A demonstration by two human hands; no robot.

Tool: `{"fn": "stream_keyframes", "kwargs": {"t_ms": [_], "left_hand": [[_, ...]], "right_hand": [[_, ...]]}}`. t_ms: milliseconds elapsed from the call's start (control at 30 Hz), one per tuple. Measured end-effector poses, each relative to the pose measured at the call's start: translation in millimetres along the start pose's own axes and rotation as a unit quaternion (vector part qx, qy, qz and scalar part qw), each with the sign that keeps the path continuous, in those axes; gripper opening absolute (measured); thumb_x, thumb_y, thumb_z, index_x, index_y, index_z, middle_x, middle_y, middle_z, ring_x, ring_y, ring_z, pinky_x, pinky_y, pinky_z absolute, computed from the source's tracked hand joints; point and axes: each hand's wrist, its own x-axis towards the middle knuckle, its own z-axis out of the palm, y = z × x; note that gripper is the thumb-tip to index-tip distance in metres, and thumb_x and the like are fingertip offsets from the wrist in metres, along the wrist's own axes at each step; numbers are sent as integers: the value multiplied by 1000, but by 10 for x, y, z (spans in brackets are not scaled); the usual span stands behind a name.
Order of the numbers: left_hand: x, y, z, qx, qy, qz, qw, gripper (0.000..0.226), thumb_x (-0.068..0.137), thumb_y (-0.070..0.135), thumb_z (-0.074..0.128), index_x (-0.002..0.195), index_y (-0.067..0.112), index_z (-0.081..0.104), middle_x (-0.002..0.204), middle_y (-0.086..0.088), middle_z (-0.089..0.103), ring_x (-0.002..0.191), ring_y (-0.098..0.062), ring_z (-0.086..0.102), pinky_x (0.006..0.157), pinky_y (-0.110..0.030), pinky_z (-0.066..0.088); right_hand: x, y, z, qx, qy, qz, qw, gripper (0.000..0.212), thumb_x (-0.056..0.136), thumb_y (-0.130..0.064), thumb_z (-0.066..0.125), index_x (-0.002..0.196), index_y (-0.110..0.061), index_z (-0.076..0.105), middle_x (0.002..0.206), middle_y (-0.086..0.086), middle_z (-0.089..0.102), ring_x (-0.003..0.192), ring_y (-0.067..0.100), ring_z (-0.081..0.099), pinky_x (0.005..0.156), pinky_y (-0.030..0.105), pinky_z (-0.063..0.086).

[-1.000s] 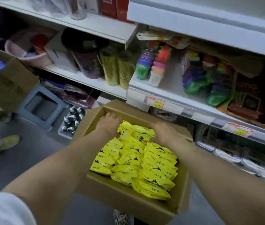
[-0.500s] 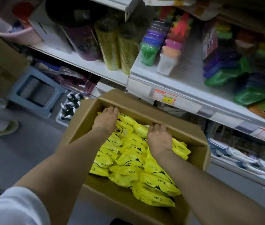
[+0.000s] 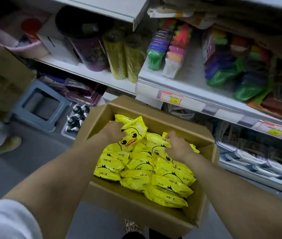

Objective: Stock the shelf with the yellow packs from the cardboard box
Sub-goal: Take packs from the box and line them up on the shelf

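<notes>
1. Left hand [image 3: 113,132] pinches one duck-faced pack [image 3: 132,135], tilted up at the far end of the cardboard box [image 3: 133,206].
2. Right hand [image 3: 177,148] curls round neighbouring yellow packs [image 3: 154,169] heaped inside.
3. Judgement: light, soft, glossy wrap, likely slippery; grip across the body, not the seam.

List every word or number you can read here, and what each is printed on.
"Ckak": on the packs in the box.
"35": on the price tag on the shelf edge.
Chinese print on the packs: too blurred to read.
Right tag, further along that edge: blurred, unreadable.
</notes>
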Motion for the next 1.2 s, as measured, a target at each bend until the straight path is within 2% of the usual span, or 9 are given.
{"fn": "stream_keyframes", "kwargs": {"t_ms": [167,267,367,467,567,700,800,1000,1200], "left_hand": [[-434,152,-301,-101,-26,32,994,57,101,40,47,147,10,37,154,-10,37,140,-28,35,108,-33,32],[-756,313,-567,-138,-5,87,987,45,97,42,54,135,19,54,132,3,56,126,-18,50,95,-27,39],[-1032,481,-857,-147,14,146,978,51,77,57,72,119,29,65,117,9,66,108,-11,60,89,-28,45],[-1321,715,-1194,-120,29,153,981,58,71,53,80,119,24,65,113,4,67,103,-16,61,91,-31,48],[-1627,1005,-1579,-103,52,175,978,48,69,45,84,107,21,68,104,2,71,96,-18,67,89,-33,53],[-1966,1386,-2045,-94,80,225,967,34,74,30,84,101,16,70,91,1,74,83,-16,71,75,-28,56],[-2155,1712,-2384,-64,121,260,956,38,74,31,84,106,19,69,93,3,72,78,-10,66,66,-22,50],[-2245,2384,-2938,-72,170,290,939,45,71,29,86,110,16,68,101,-3,71,93,-22,68,86,-36,55],[-1940,3017,-3292,-23,203,293,934,51,70,35,86,112,15,67,105,-4,70,99,-25,65,87,-35,53]], "right_hand": [[-433,45,-246,92,20,6,996,69,89,-37,68,147,-14,37,146,9,47,130,30,48,99,34,45],[-777,28,-408,180,57,26,982,89,71,-58,79,142,-13,48,138,3,54,113,24,60,67,27,55],[-1101,55,-627,208,99,-2,973,98,40,-83,76,119,-26,68,118,-6,69,110,18,64,90,31,53],[-1537,41,-984,185,105,5,977,55,63,-54,86,105,-22,69,103,-9,66,104,13,63,84,22,43],[-1862,140,-1346,160,149,-2,976,71,61,-52,88,117,-14,67,114,-3,68,102,16,62,81,25,44],[-2321,286,-1894,164,210,-29,964,43,61,-41,91,93,-23,68,92,-8,72,91,16,68,82,30,53],[-2660,386,-2307,171,233,-63,955,40,64,-36,90,96,-25,69,91,-10,73,89,12,69,89,37,54],[-3077,710,-3137,128,282,-106,945,35,65,-37,89,95,-29,72,94,-11,74,90,12,69,89,38,55],[-3104,1066,-3792,124,330,-100,930,39,65,-32,90,98,-32,70,91,-15,73,88,9,68,77,25,50]]}}
